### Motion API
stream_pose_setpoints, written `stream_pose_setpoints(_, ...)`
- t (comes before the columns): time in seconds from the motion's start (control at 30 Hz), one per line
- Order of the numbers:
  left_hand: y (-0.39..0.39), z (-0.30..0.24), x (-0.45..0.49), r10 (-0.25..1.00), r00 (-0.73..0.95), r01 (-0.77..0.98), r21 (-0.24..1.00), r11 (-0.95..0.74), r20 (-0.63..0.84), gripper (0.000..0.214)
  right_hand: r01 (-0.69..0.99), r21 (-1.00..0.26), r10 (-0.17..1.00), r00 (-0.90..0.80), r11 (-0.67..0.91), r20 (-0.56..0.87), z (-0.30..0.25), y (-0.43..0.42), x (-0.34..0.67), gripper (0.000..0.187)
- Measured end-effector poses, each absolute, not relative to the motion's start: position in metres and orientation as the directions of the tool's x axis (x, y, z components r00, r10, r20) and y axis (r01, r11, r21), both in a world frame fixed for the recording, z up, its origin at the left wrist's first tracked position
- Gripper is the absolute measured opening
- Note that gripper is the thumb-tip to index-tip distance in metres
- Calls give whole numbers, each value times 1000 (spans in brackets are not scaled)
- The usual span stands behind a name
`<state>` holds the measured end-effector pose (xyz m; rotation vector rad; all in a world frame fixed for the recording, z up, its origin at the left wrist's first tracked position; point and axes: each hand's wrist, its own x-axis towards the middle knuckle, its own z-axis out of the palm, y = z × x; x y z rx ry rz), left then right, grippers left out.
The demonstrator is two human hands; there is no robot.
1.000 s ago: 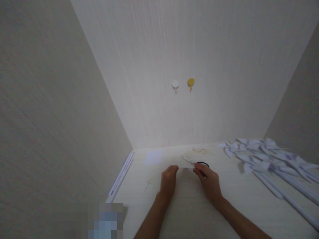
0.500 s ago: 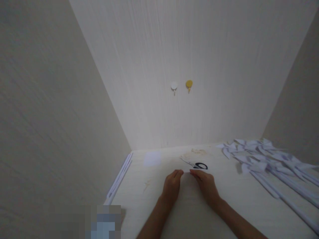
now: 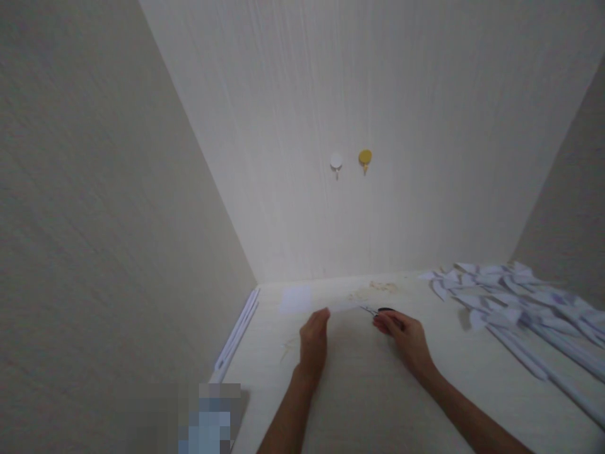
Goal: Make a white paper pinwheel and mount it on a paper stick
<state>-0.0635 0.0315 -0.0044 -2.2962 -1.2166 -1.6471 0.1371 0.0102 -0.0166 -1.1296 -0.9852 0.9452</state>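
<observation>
My left hand (image 3: 314, 343) is closed, its thumb and fingertips pinching a thin white strip of paper (image 3: 344, 308) that reaches toward the scissors. Fingers of my right hand (image 3: 407, 338) are closed on the black handles of the scissors (image 3: 370, 309), partly covering them. The blades point left, close to the far end of the strip. Behind my left hand a small white square of paper (image 3: 296, 299) lies flat on the pale tabletop (image 3: 363, 391).
Several white paper flowers with rolled paper stems (image 3: 515, 302) lie at the right. White rolled paper sticks (image 3: 239, 331) rest along the left wall. On the back wall hang a white hook (image 3: 336, 161) and a yellow hook (image 3: 365, 157). A blurred patch (image 3: 210, 419) covers the lower left.
My right hand has left the paper, moved right and taken hold of the scissors by the handles. My left hand keeps the strip, slightly farther left. The view has shifted a little.
</observation>
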Motion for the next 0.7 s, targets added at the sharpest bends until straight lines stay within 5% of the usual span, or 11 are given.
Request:
stream_pose_setpoints(0.13,24,-3,-43,569,241,494,405,-769,786,21,-446,-895,996,90,22,-20,-15,11,125,30)
stream_pose_setpoints(0.3,31,-9,-44,561,199,511,403,-759,804,23,-569,-818,995,-2,-85,-102,-8,10,126,29)
stream_pose_setpoints(0.57,27,-1,-44,674,45,399,605,-689,738,22,-364,-931,999,-47,-12,6,-17,12,124,26)
stream_pose_setpoints(0.7,24,5,-29,838,-251,56,871,-488,485,49,-278,-959,999,12,49,47,-19,12,123,29)
